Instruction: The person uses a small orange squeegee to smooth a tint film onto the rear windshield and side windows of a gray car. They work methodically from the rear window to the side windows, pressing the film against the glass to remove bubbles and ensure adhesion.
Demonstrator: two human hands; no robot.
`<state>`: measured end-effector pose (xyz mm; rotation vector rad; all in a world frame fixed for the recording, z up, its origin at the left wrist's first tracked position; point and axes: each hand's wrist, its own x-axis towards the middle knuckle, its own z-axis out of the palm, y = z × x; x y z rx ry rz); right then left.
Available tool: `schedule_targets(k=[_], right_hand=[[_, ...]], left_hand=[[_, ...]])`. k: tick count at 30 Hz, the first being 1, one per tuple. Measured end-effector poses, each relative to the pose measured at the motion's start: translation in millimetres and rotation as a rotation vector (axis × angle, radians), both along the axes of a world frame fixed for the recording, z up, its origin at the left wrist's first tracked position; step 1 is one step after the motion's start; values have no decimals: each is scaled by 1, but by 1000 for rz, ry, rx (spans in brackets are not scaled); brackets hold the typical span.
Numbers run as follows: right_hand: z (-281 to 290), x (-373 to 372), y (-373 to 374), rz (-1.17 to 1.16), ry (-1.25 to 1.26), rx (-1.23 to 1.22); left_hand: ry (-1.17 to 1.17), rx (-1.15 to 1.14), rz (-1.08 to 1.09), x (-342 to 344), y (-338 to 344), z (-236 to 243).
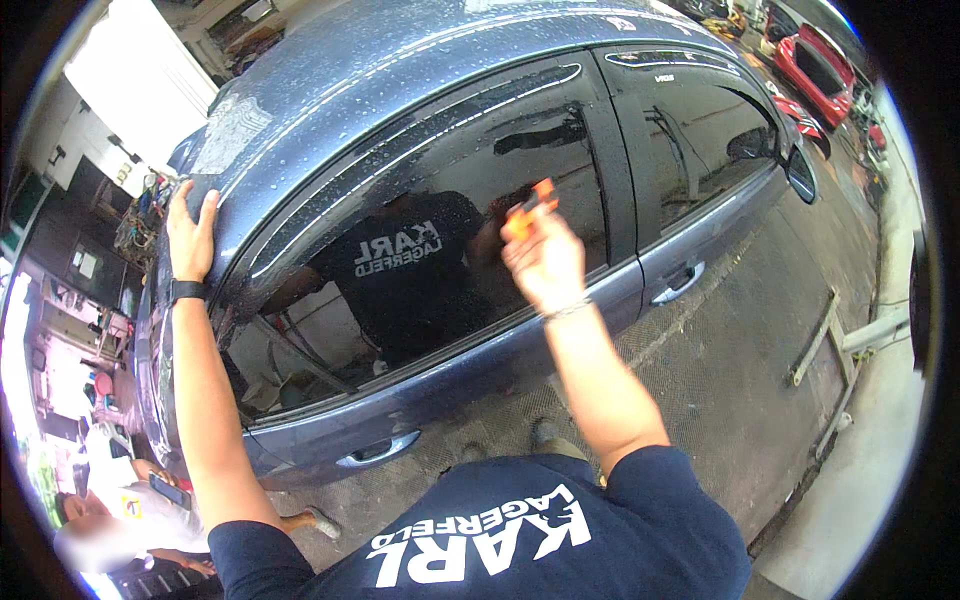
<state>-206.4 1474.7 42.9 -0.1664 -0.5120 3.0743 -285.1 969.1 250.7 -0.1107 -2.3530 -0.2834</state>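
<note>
A dark blue car (400, 405) stands in front of me, with water drops on its roof and tinted side windows. In my right hand (546, 262) is a small orange-and-black hand tool (530, 210), its exact kind not clear. That hand is closed around it, in front of the rear door window (440, 290); whether the tool touches the glass I cannot tell. At the left, my left hand (192, 235) is open with fingers spread, resting against the car's rear corner by the roof. The window mirrors my dark shirt and arm.
Chrome handles (380, 450) stick out from the doors, and a side mirror (801, 175) juts out at the right. A metal frame (835, 350) stands by the wall. Another person (140, 500) holding a phone is at the lower left. A red car part (815, 75) lies far right.
</note>
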Motion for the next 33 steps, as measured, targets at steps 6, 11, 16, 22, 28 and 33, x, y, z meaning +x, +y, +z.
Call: schedule_targets(k=[6, 11, 16, 22, 28, 33], right_hand=[[-17, 81, -226, 279, -91, 150], [9, 84, -181, 310, 27, -31], [-5, 4, 28, 123, 68, 32], [-14, -62, 167, 163, 160, 55], [-33, 21, 74, 218, 199, 136], [-52, 124, 2, 344, -3, 295]], left_hand=[[79, 48, 29, -1, 0, -3], [159, 5, 139, 58, -1, -22], [250, 73, 124, 58, 38, -39], [316, 181, 98, 75, 43, -14], [415, 265, 120, 82, 43, -25], [449, 356, 81, 90, 53, -14]])
